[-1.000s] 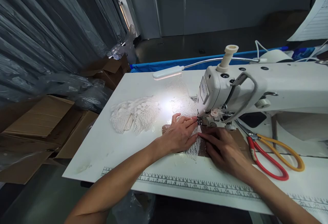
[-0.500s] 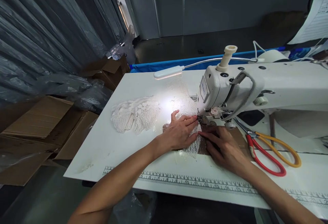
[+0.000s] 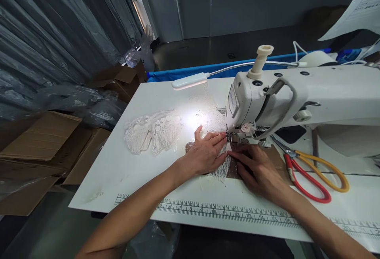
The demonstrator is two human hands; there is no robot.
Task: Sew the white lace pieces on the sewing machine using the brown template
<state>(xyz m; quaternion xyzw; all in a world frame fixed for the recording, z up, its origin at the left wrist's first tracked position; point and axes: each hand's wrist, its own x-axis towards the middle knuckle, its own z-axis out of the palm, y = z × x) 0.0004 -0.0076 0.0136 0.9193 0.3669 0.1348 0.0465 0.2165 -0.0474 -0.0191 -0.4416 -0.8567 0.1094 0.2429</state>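
At the frame's centre, our bare right hand (image 3: 259, 168) touches the edge of a white, netted lace strip (image 3: 221, 172), fringed at its near end; whether it pinches, we cannot tell. Our bare left hand (image 3: 207, 153) lies flat across the lace. Beyond, frame right, stands a white metal sewing machine (image 3: 338, 97).
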